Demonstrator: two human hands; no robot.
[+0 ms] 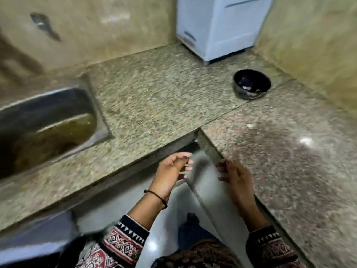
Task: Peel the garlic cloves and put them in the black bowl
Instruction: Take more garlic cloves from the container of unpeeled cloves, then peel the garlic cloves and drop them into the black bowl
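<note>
The black bowl (252, 84) stands on the granite counter (164, 97) near the back right corner, with pale pieces inside it that are too blurred to name. Both hands hover below the counter's inner corner, over the floor. My left hand (172, 171) has loosely spread fingers with nothing in them. My right hand (235, 175) faces it a short way off, fingers relaxed and blurred by motion, and I see nothing in it. No loose garlic cloves show on the counter.
A steel sink (48, 128) is set into the counter at the left. A white appliance (218, 26) stands in the back corner. A small pale scrap (247, 125) lies on the right counter slab. Tiled walls close the back and right.
</note>
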